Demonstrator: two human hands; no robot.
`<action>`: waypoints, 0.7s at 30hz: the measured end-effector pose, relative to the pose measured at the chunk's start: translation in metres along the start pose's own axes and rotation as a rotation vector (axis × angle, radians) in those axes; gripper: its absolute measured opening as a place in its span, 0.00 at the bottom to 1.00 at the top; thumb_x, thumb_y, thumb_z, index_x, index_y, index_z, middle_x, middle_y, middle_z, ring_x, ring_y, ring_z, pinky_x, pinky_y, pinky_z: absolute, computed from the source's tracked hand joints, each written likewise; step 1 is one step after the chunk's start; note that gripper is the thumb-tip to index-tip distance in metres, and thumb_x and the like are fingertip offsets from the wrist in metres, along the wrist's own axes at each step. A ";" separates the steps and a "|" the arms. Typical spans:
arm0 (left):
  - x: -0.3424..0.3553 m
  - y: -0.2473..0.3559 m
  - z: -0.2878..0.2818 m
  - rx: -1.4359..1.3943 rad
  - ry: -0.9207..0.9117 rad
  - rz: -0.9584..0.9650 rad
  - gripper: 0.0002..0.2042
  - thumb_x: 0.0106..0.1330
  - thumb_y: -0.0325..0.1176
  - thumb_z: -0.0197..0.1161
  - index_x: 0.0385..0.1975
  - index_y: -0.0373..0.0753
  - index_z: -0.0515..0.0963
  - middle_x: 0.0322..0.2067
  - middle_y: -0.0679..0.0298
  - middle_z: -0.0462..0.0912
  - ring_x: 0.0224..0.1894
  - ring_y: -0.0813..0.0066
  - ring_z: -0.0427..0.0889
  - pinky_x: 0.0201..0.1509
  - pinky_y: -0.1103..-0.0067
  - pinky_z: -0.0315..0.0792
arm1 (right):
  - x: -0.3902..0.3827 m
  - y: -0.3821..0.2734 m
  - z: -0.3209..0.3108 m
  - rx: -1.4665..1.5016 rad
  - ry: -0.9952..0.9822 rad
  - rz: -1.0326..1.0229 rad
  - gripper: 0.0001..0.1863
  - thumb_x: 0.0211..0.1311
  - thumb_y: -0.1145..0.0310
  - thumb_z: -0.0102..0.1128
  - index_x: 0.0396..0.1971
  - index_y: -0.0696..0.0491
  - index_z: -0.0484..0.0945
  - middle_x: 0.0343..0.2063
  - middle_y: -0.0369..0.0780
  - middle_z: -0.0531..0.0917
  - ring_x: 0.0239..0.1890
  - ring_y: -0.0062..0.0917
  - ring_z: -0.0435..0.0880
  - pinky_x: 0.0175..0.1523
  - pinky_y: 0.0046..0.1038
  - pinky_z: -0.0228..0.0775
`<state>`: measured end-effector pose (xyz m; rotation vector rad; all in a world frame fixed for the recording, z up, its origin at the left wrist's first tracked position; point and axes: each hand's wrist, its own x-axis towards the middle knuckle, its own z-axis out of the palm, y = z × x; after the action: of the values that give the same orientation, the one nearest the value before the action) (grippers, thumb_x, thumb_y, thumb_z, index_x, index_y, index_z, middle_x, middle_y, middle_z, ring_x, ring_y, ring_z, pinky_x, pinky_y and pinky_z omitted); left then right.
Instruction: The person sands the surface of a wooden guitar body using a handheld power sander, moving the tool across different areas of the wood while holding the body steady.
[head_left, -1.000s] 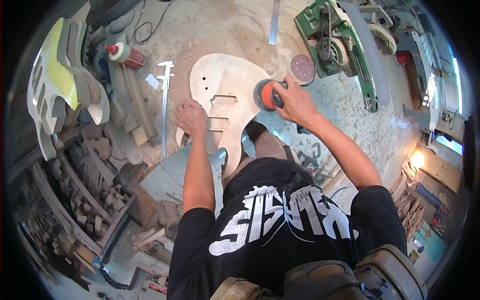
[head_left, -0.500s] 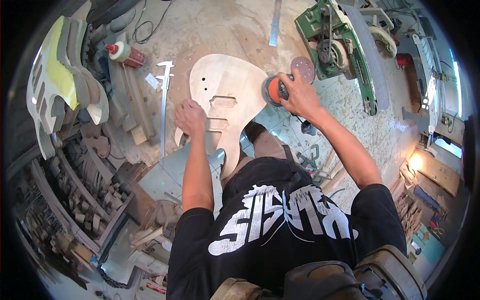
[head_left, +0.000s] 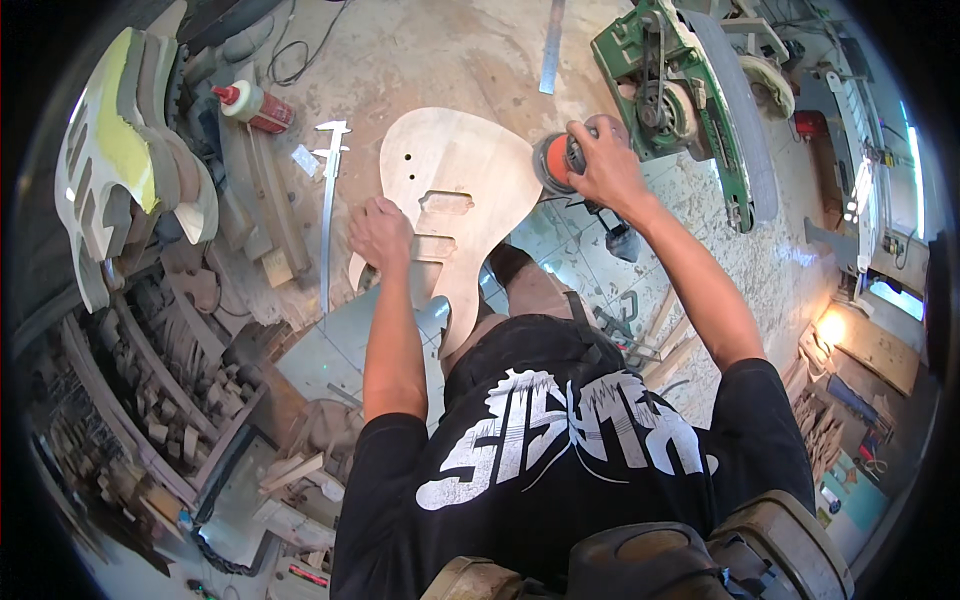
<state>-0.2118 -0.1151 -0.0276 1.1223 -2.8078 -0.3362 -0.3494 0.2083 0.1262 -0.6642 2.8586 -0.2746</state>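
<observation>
A pale wooden guitar body (head_left: 465, 160) with routed cavities and two small holes lies in front of me. My left hand (head_left: 381, 232) grips its left side with curled fingers. At its right edge, my right hand (head_left: 608, 172) is closed on the top of an orange-and-black orbital sander (head_left: 555, 162); a dark dust bag (head_left: 622, 240) hangs below. A steel caliper (head_left: 331, 200) and a white glue bottle with red cap (head_left: 258, 108) lie left of the body. A purple sanding disc behind the sander is mostly hidden.
Stacked guitar body shapes (head_left: 115, 140) stand at left, above racks of wood offcuts (head_left: 170, 420). A green belt sander (head_left: 665, 110) sits at upper right. A steel ruler (head_left: 551, 45) lies at the back. A glowing lamp (head_left: 831, 326) and boards are on the right.
My right hand and sander have moved up and rightward toward the purple disc, covering more of it. More of the dust bag shows. My left hand has stayed almost still.
</observation>
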 end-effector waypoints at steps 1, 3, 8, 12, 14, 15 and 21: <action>0.000 0.002 -0.001 -0.005 -0.008 -0.003 0.20 0.79 0.45 0.49 0.43 0.38 0.87 0.48 0.50 0.84 0.51 0.45 0.82 0.55 0.51 0.73 | 0.002 0.007 0.001 -0.023 0.031 -0.006 0.38 0.50 0.65 0.77 0.64 0.46 0.72 0.54 0.53 0.74 0.55 0.58 0.80 0.55 0.52 0.79; 0.000 0.000 -0.002 -0.007 -0.014 -0.015 0.20 0.79 0.45 0.49 0.43 0.38 0.87 0.48 0.49 0.84 0.51 0.45 0.82 0.55 0.51 0.73 | 0.005 -0.005 -0.003 0.000 0.000 0.026 0.38 0.50 0.66 0.77 0.64 0.47 0.72 0.54 0.54 0.74 0.54 0.58 0.80 0.54 0.52 0.79; 0.000 -0.002 -0.002 -0.010 -0.028 -0.015 0.20 0.78 0.45 0.50 0.43 0.38 0.87 0.49 0.49 0.84 0.52 0.46 0.82 0.56 0.51 0.73 | 0.004 -0.021 0.000 0.039 -0.018 -0.107 0.36 0.51 0.64 0.77 0.63 0.47 0.75 0.49 0.54 0.77 0.44 0.56 0.85 0.45 0.52 0.79; 0.000 -0.001 -0.001 -0.021 -0.023 -0.014 0.20 0.78 0.45 0.50 0.43 0.38 0.87 0.49 0.50 0.84 0.52 0.46 0.82 0.56 0.51 0.73 | 0.014 -0.005 -0.009 -0.048 0.018 -0.022 0.36 0.51 0.66 0.77 0.62 0.47 0.73 0.49 0.53 0.75 0.53 0.56 0.82 0.52 0.54 0.78; -0.001 -0.001 0.000 -0.018 0.011 -0.008 0.20 0.78 0.45 0.50 0.42 0.38 0.87 0.48 0.50 0.84 0.51 0.46 0.83 0.55 0.51 0.73 | 0.015 -0.007 -0.009 -0.077 0.004 -0.050 0.36 0.50 0.65 0.77 0.62 0.47 0.73 0.49 0.53 0.76 0.53 0.56 0.82 0.53 0.53 0.77; 0.000 -0.001 0.000 -0.019 0.012 -0.011 0.20 0.78 0.45 0.50 0.42 0.38 0.87 0.48 0.50 0.84 0.51 0.46 0.83 0.55 0.51 0.73 | 0.015 -0.009 -0.009 -0.106 -0.011 -0.076 0.36 0.50 0.65 0.77 0.62 0.46 0.74 0.50 0.53 0.76 0.53 0.56 0.82 0.53 0.53 0.77; 0.001 -0.001 -0.004 0.024 -0.095 -0.037 0.22 0.80 0.47 0.46 0.47 0.41 0.87 0.50 0.50 0.85 0.54 0.47 0.82 0.58 0.49 0.73 | 0.012 -0.019 -0.002 -0.015 -0.052 -0.127 0.36 0.52 0.65 0.75 0.63 0.45 0.72 0.52 0.55 0.74 0.44 0.56 0.86 0.43 0.52 0.80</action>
<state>-0.2109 -0.1169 -0.0237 1.1960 -2.8834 -0.3702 -0.3527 0.1868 0.1307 -0.8444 2.7767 -0.2518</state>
